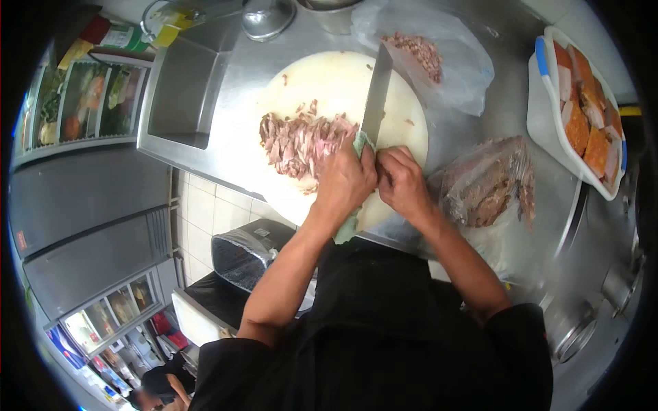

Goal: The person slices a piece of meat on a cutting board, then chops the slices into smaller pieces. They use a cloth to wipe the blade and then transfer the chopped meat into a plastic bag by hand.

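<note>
A broad-bladed cleaver (376,96) stands out over the round white cutting board (322,75), its blade pointing away from me. My left hand (345,175) is closed around a green cloth (362,142), which lies against the base of the blade. The cloth's lower end hangs below that hand. My right hand (404,181) is curled closed beside it at the handle end of the cleaver; the handle itself is hidden by the fingers. Sliced cooked meat (298,144) is heaped on the board, just left of my left hand.
A clear plastic bag (466,75) with chopped meat (419,55) lies behind the board. To the right are a bagged large piece of meat (486,185) and a white tub (541,116) of crisp-skinned meat. A sink (181,92) is at left; another person (164,383) is at lower left.
</note>
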